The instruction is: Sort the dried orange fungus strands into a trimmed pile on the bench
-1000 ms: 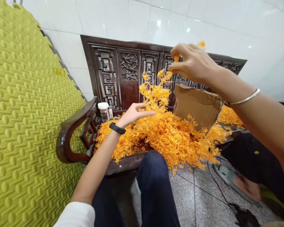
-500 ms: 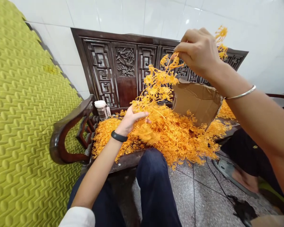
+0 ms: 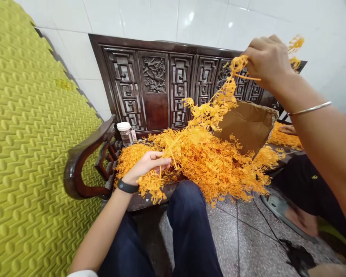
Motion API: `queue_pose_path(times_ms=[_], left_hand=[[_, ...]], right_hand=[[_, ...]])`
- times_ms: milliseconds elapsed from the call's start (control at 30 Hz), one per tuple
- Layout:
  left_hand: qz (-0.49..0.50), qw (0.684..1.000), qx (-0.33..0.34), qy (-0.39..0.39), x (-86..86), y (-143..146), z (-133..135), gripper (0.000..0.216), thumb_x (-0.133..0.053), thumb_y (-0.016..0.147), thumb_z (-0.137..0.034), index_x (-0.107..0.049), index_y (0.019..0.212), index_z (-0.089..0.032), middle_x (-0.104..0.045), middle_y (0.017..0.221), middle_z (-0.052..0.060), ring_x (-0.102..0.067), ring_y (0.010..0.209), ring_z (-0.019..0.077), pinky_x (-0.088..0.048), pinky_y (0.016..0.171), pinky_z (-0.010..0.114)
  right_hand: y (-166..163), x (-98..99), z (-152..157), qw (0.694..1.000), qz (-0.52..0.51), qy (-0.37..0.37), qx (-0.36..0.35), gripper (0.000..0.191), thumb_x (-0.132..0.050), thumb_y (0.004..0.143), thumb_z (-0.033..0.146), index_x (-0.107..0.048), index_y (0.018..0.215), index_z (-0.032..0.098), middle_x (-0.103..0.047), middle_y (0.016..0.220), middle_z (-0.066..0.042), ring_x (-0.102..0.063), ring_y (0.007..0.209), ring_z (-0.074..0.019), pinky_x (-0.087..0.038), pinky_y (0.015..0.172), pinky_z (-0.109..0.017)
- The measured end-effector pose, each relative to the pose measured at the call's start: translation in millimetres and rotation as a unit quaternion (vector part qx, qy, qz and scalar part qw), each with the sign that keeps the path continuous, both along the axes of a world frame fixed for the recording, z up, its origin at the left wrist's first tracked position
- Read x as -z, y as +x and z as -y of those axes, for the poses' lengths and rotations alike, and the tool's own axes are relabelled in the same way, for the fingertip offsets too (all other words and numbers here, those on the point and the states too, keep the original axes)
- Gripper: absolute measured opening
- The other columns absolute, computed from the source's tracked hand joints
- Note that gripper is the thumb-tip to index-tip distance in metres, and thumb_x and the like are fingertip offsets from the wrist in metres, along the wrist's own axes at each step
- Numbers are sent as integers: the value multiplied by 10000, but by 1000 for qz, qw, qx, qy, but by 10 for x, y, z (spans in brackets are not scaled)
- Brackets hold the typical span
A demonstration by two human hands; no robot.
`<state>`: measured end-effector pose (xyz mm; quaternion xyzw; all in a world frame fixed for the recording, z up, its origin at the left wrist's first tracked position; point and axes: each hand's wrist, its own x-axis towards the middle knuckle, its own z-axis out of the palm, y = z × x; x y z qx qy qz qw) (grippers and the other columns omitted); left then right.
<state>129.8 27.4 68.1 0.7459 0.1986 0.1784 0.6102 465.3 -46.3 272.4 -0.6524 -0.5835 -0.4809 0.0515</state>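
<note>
A big heap of orange plastic sprigs (image 3: 216,165) covers the seat of a dark carved wooden bench (image 3: 158,88). My right hand (image 3: 269,61), raised high at the upper right, is closed on the top of a long orange sprig (image 3: 216,109) that trails down to the heap. My left hand (image 3: 147,165), low at the heap's left edge, pinches a lower clump of orange sprigs (image 3: 152,184) near the bench's front edge. A black band sits on my left wrist and a silver bangle on my right.
A torn cardboard box (image 3: 245,125) stands in the heap at right. A small white-lidded jar (image 3: 125,132) is by the bench's left armrest (image 3: 83,161). Green foam matting (image 3: 31,146) fills the left. Another person's sandalled foot (image 3: 288,219) rests on the tiled floor.
My right hand has moved right and slightly up, stretching the sprig out. My left hand has dropped lower and left, pulling a clump toward the bench's front edge.
</note>
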Motion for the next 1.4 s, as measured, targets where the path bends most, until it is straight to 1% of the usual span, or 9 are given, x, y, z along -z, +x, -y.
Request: queue_pose_path(times_ms=[467, 567, 700, 833, 1033, 1167, 1233, 1300, 1400], left_hand=[[-62, 998, 8, 8, -106, -493, 484, 365, -557, 787, -459, -601, 632, -132, -512, 547, -15, -410, 477, 62, -278, 423, 168], [-102, 994, 13, -29, -14, -673, 560, 389, -581, 769, -481, -592, 600, -131, -509, 523, -14, -396, 453, 57, -259, 409, 167], [-123, 987, -55, -89, 190, -1049, 449, 421, -656, 684, -518, -584, 543, -128, -488, 457, -18, -365, 399, 50, -258, 392, 172], [-36, 970, -209, -121, 254, -1132, 239, 346, -687, 687, -451, -575, 567, -147, -501, 481, -32, -397, 416, 51, -307, 413, 164], [104, 963, -247, 22, -205, -115, -215, 246, -606, 752, -385, -594, 655, -159, -567, 607, -2, -478, 487, 78, -398, 469, 195], [58, 964, -189, 176, -614, 962, -590, 396, -644, 718, -397, -636, 965, -88, -644, 1054, 158, -587, 996, 254, -470, 826, 348], [-15, 962, -128, 240, -699, 1332, -668, 716, -730, 631, -369, -507, 1230, -47, -423, 1380, 228, -328, 1309, 358, -307, 1039, 451], [-10, 957, -102, 272, -686, 1510, -631, 946, -760, 586, -299, -318, 1377, -24, -138, 1519, 226, -46, 1411, 326, -114, 1129, 425], [76, 957, -18, 280, -555, 1470, -397, 814, -647, 692, -289, -292, 1389, -65, -91, 1540, 178, -27, 1423, 251, -39, 1144, 387]], right_hand=[[159, 214, 149, 990, -58, 50, 119, 974, 170, 855, 535, -599, 906, -62, -647, 899, -224, -605, 937, -185, -247, 665, -393], [384, 141, 170, 973, -119, 88, 177, 837, 5, 929, 499, -587, 985, -90, -640, 934, -260, -594, 976, -214, -231, 643, -378], [847, 86, 393, 880, -254, 282, 287, 498, -262, 990, 303, -577, 1090, -69, -625, 982, -329, -619, 918, -227, -186, 599, -359], [1011, 244, 557, 898, -232, 267, 263, 436, -329, 971, 307, -664, 1024, 32, -667, 958, -273, -614, 879, -210, -160, 600, -368], [665, 496, 442, 932, -234, 194, 196, 476, -315, 961, 321, -705, 908, 53, -697, 884, -173, -604, 831, -152, -237, 627, -331], [145, 658, 444, 961, -216, 162, 52, 453, -330, 959, 300, -676, 777, 70, -673, 727, -112, -552, 647, -108, -314, 630, -259], [-149, 763, 514, 971, -217, 105, 1, 400, -403, 928, 315, -620, 661, 113, -609, 599, -56, -500, 552, -101, -314, 583, -243], [-411, 889, 607, 977, -202, 38, -51, 379, -420, 912, 347, -548, 612, 156, -540, 523, -12, -448, 476, -101, -284, 523, -243], [-701, 1101, 710, 979, -153, -20, -131, 335, -390, 913, 357, -494, 637, 197, -534, 554, -6, -457, 499, -131, -297, 522, -262]])
